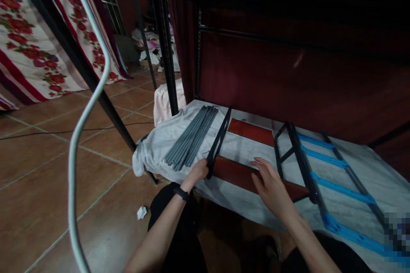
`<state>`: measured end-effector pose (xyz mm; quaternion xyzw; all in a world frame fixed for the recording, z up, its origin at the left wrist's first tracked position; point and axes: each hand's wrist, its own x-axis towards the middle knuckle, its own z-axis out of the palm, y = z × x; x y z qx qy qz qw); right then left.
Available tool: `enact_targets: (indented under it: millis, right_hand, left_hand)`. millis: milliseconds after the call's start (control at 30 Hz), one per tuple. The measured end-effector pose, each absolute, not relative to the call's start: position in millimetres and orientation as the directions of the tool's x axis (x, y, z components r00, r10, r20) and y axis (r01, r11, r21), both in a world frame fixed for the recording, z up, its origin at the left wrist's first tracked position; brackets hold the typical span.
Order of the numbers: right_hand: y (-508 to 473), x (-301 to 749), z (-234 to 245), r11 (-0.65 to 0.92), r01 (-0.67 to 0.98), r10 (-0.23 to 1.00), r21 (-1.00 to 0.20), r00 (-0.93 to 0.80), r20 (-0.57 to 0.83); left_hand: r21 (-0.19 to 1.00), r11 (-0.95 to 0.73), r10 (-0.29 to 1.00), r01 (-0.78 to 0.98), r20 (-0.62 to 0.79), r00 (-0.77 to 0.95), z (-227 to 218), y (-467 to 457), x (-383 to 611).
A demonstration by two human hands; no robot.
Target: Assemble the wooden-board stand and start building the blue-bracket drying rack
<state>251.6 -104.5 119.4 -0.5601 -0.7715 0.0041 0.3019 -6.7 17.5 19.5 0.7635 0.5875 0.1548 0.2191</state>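
My left hand [199,171], with a black band on its wrist, is closed around the near end of a narrow black frame [221,136]. This frame stands at the left ends of two reddish-brown boards. My right hand [270,185] has its fingers spread and hovers by the near board [237,173], seemingly holding nothing. The far board [251,131] lies behind it, parallel. At the boards' right ends is a second black frame [285,153] with a crossbar. Left of the boards lies a bundle of grey rods [192,136].
A grey-white sheet [153,153] covers the low bed under a dark upper bunk. Blue slats [338,190] on black rails lie at the right. Black posts [165,51] and a pale curved tube [75,153] stand at the left. Crumpled paper [142,212] lies on the tiled floor.
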Motion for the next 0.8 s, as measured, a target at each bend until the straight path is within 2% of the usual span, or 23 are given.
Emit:
enact_targets:
  millis: [67,167,233,500,800]
  right_hand:
    - [-90.4,234.8,122.0,0.403,0.852,0.872,-0.333,-0.248,0.421]
    - [-72.4,213.2,123.4,0.438,0.838,0.883,-0.325,-0.332,0.332]
    - [-63.4,202.3,122.8,0.456,0.830,0.884,-0.322,-0.382,0.270]
    - [-42.7,184.0,117.8,0.446,0.831,0.894,-0.333,-0.432,0.119]
    - [-28.7,172.7,134.9,0.511,0.810,0.842,-0.288,-0.539,-0.024]
  left_hand:
    - [0.605,-0.218,0.961,0.766,-0.005,0.277,23.4,15.4,-5.8]
    - [0.800,-0.256,0.954,0.542,0.120,0.274,29.9,8.4,-1.9]
    - [0.865,-0.268,0.954,0.423,0.178,0.240,31.8,1.1,1.9]
    - [0.823,-0.302,0.943,0.481,0.182,0.280,29.8,-13.6,10.3]
    - [0.808,-0.344,0.917,0.478,0.178,0.358,25.0,-5.4,0.6]
